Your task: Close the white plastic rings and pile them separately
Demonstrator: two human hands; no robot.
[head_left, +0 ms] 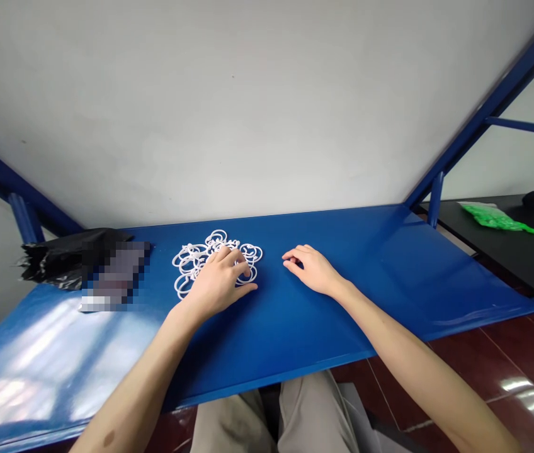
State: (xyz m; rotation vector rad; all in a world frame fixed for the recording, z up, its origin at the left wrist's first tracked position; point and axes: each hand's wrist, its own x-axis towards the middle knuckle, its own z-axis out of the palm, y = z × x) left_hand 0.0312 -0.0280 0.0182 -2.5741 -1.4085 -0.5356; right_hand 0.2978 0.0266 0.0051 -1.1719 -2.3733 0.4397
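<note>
A pile of white plastic rings (184,264), some with small knobs or loops on them, lies on the blue tabletop (267,340). My left hand (222,277) rests over the right part of this pile, thumb held apart and fingers bent down among the rings. Its palm and some fingertips hide part of the pile, and no ring is visibly gripped. To the right, apart from the rings, my right hand (313,268) hovers low over or touches the table. Its fingers are loosely curled, with a small gap between thumb and forefinger and nothing visible in them.
A crumpled black plastic bag (54,258) lies at the table's left, beside a pixelated item (118,274). Blue frame bars (437,195) rise at both sides before a pale wall (248,126). On a dark table (507,251) at right lies a bright green bag (496,217).
</note>
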